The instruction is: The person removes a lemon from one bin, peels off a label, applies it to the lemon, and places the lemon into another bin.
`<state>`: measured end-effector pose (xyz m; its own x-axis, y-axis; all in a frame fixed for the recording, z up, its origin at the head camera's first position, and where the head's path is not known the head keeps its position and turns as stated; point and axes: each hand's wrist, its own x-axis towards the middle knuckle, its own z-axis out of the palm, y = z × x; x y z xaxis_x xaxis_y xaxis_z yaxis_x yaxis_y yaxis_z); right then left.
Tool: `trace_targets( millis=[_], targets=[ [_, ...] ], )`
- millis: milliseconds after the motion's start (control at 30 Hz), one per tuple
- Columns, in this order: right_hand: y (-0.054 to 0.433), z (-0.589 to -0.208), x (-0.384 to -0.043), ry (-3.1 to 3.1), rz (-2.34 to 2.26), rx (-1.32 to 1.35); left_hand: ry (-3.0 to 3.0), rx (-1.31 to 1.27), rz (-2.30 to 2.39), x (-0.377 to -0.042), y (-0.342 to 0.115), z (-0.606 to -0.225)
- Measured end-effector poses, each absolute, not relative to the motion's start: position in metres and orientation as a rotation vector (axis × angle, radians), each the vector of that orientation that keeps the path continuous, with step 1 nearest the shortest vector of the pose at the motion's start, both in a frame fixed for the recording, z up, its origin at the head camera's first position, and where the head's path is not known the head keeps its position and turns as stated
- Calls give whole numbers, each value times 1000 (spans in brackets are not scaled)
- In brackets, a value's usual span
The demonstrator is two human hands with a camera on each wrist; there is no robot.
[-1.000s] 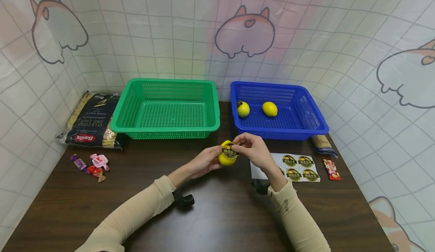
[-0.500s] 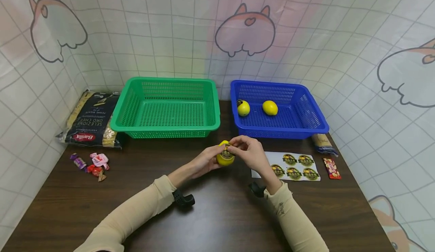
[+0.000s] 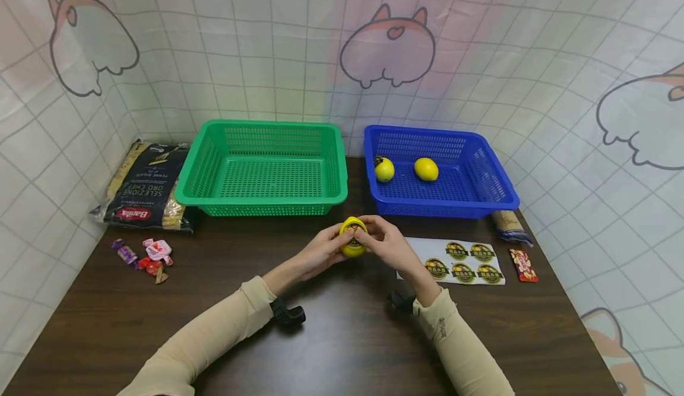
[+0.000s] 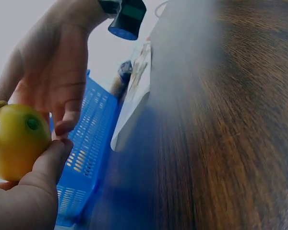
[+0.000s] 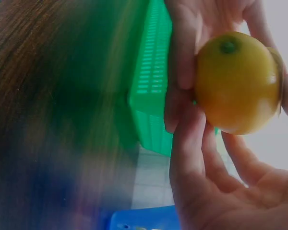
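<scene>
In the head view, a yellow lemon [image 3: 351, 252] is held above the table between both hands. A round black-and-gold sticker [image 3: 355, 226] lies on its upper face, partly covered by the thumbs. My left hand [image 3: 319, 256] grips the lemon from the left. From the right, my right hand [image 3: 394, 246] has its fingers curled round the fruit, with its thumb on the sticker. In the right wrist view, the sticker's edge stands slightly off the lemon [image 5: 237, 88]. The left wrist view shows the lemon [image 4: 19, 143] with its green stem end exposed.
A blue basket [image 3: 443, 209] holds two lemons, one with a dark sticker. Left of it stands a green basket [image 3: 262, 201]. A sticker sheet [image 3: 427, 246] lies beside my right hand. Wrapped candies [image 3: 157, 252], a pasta bag [image 3: 146, 185] and a red packet [image 3: 523, 265] lie around.
The right thumb and fingers have moved left and closed round the lemon. The sticker, earlier sticking out past the fruit's right side, now lies over its face under both thumbs.
</scene>
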<state>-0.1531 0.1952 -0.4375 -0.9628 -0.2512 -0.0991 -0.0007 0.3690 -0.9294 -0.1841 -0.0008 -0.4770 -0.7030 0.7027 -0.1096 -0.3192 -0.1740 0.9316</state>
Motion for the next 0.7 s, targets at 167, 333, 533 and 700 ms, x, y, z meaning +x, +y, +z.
trace_targets(
  millis=[167,333,533,700],
  targets=[
    [199,-439,-154,2302,-1668,-229,1381,490,1948,-183,-2,-479],
    [204,-441,-155,2270,-1709,-251,1354,522,1959,-183,-4,-480],
    [206,-442,-156,2240,-1719,-254,1323,523,1967,-182,-5,-481],
    [208,-445,-156,2177,-1773,-265,1299,522,1968,-181,-7,-482]
  ],
)
